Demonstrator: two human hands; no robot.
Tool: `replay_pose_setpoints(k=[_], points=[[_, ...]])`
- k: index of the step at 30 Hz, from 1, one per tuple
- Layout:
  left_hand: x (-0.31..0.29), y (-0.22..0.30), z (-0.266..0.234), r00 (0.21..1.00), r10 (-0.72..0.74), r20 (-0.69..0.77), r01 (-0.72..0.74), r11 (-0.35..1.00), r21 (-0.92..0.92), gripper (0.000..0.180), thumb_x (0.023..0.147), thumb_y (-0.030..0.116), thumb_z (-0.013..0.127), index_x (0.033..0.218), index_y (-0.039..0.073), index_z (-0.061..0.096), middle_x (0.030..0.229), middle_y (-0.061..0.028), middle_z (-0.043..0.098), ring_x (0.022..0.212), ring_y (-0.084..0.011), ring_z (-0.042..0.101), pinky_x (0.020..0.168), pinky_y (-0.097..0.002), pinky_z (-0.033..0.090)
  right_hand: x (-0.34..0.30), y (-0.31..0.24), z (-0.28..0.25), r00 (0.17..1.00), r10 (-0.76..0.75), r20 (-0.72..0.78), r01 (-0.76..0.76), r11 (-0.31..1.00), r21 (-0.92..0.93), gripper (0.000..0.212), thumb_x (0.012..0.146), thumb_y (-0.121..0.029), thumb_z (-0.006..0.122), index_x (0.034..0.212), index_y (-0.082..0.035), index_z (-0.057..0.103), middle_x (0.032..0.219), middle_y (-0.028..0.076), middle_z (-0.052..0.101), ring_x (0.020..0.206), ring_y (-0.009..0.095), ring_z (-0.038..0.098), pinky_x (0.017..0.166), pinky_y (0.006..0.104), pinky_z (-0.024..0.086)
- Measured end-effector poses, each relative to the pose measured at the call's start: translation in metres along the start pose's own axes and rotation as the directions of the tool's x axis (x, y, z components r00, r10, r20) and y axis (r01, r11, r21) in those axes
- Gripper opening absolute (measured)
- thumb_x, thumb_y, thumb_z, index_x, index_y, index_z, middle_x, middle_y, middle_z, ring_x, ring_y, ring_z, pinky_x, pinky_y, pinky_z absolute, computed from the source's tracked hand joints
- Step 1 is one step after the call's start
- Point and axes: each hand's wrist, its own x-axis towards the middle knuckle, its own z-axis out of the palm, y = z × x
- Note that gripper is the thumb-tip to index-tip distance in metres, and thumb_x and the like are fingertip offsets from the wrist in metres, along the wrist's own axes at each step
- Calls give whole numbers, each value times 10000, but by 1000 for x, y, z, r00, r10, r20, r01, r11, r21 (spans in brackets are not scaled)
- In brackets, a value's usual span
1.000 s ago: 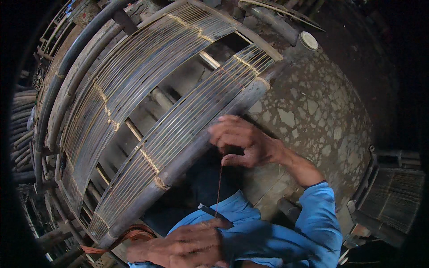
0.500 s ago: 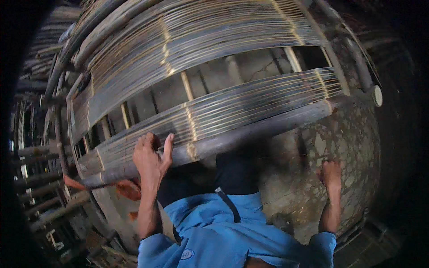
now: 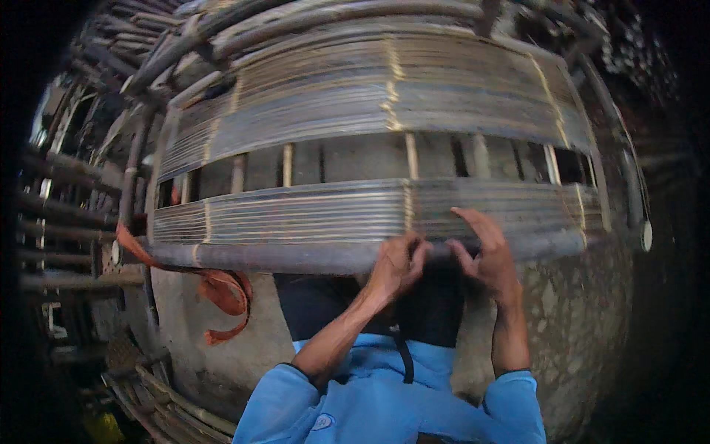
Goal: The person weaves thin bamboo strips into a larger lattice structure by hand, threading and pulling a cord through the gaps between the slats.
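Observation:
In front of me is a slatted panel (image 3: 310, 211) of long thin bamboo-like strips, crossed by twisted pale bindings (image 3: 408, 207). A thick grey pole (image 3: 251, 255) forms its near edge. My left hand (image 3: 397, 266) is at this pole, just below the middle binding, its fingers curled and drawn together; whatever lies between them is hidden. Just to its right, my right hand (image 3: 492, 259) hovers over the pole and the near strips, thumb and forefinger spread apart and nothing visible in it. A second band of strips (image 3: 466, 100) lies farther back, beyond a gap.
An orange-red strap (image 3: 225, 292) hangs from the pole's left end. Pale crosspieces (image 3: 412, 155) span the gap between the bands. Stacked wooden poles (image 3: 74, 248) stand on the left, and a round post end (image 3: 647, 236) juts out at the right. The floor (image 3: 569, 318) is rough, mottled stone.
The view has turned, levelling the panel. My left hand has moved right along the pole to the middle binding. My right hand has come up from low on the right, its fist opening.

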Motion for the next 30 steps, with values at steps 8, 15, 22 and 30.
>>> replay_pose_setpoints(k=[8, 15, 22, 30], points=[[-15, 20, -194, 931, 75, 358, 1, 978, -207, 201, 989, 195, 666, 1027, 27, 769, 922, -42, 752, 862, -110, 650, 755, -293, 513, 42, -59, 11, 846, -70, 528, -278, 789, 548, 643, 732, -197, 890, 1310, -108, 621, 1116, 87, 695, 1056, 231, 669, 964, 425, 513], [53, -75, -261, 966, -229, -124, 219, 972, -90, 210, 899, 222, 749, 936, 25, 810, 846, -95, 775, 807, -166, 715, 769, -345, 545, 110, 21, 38, 952, -110, 286, 92, 993, 73, 269, 916, -219, 729, 1112, -34, 725, 1024, 150, 667, 1006, 321, 621, 878, 426, 499], [177, -72, -79, 987, -26, 161, -79, 790, 608, 226, 806, 224, 716, 862, 9, 762, 950, -295, 718, 882, -475, 707, 798, -549, 580, 137, 78, 91, 836, 303, 457, -215, 948, -234, 442, 914, -261, 581, 1296, -51, 657, 1212, 257, 683, 1133, 448, 635, 983, 510, 501], [216, -86, -17, 881, -232, 413, 109, 948, 298, 320, 800, 269, 728, 968, -2, 736, 1050, -266, 721, 965, -469, 683, 822, -496, 545, 139, 76, 105, 763, 440, 474, -355, 897, -261, 323, 906, -255, 575, 1035, -5, 734, 1048, 268, 710, 979, 422, 680, 898, 462, 516]])
